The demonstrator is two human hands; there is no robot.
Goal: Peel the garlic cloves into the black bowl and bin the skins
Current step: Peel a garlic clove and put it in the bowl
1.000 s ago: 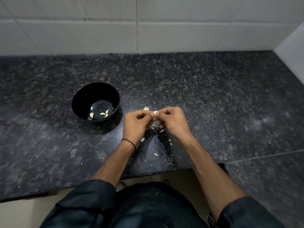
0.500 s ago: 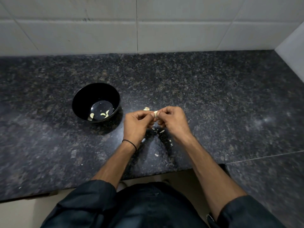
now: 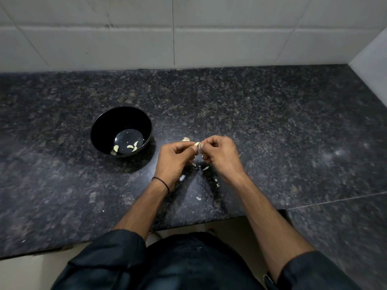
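Mid-peel. Left hand [image 3: 176, 159] and right hand [image 3: 222, 155] meet just above the countertop [image 3: 272, 122], both with fingers curled in, pinching one garlic clove [image 3: 196, 144] between their fingertips. Only a pale sliver of it shows, so can't tell how much skin is on it. Black bowl [image 3: 109, 126] sits left of the left hand, near but not touching, upright, with a few peeled cloves [image 3: 130, 146] on its bottom. Another pale piece [image 3: 186, 139] lies on the counter just behind the hands; too small to say whether clove or husk. Loose skins [image 3: 205, 168] are scattered on the granite under and between the wrists, one flake [image 3: 198, 198] nearer the front edge. No bin in view. Handling, my read: clove is tiny and near weightless with a firm body, so a fingertip pinch is all it needs. Squeeze hard and it likely shoots out, more so once bare and a bit slick. Skin is papery and brittle, and probably tears into flakes rather than one sheet. Best hold: one hand pins the clove by its fat middle, the other hand's nail catches the skin at the root end and strips lengthwise. Flakes look light enough to drift, so gather them flat-handed before binning. A few cloves done, skins not yet binned.
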